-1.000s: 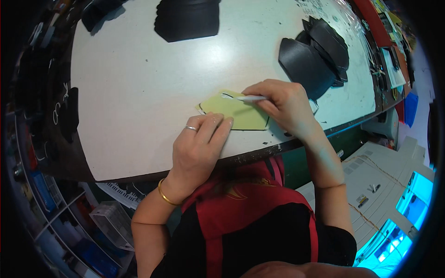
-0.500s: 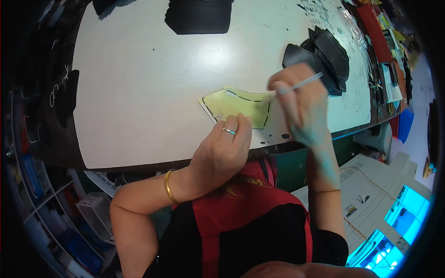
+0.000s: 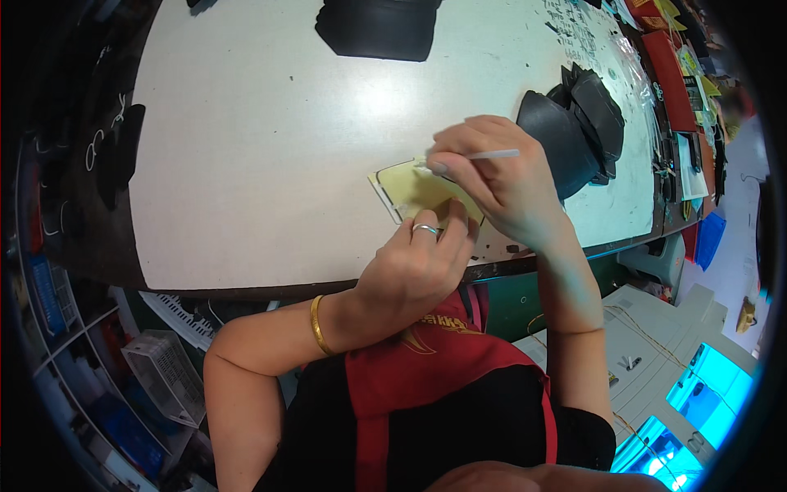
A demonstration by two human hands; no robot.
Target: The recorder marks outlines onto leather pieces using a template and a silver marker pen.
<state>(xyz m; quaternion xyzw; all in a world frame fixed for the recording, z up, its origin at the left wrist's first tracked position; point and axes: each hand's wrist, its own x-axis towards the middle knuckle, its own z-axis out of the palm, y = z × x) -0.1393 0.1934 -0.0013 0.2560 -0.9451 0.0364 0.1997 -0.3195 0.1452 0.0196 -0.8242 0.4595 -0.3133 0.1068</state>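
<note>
A yellow template (image 3: 405,182) with dark slots along its edges lies over a piece with a pale rim on the white table. My left hand (image 3: 426,258), with a ring and a gold bangle at the wrist, holds it down with bent fingers at the near edge. My right hand (image 3: 500,172) is closed round a thin whitish pen (image 3: 498,154). The pen's tip is hidden by my fingers, close to the template's far edge. My right hand covers the template's right part.
A stack of black cut pieces (image 3: 377,29) lies at the far middle. More black pieces (image 3: 566,123) are heaped just right of my right hand. Small dark scraps (image 3: 514,248) lie by the near edge. A red box (image 3: 668,78) stands on the far right.
My right hand has moved left with the pen, from the template's right end to its upper left. The whole view has shifted slightly; my left hand stays on the template.
</note>
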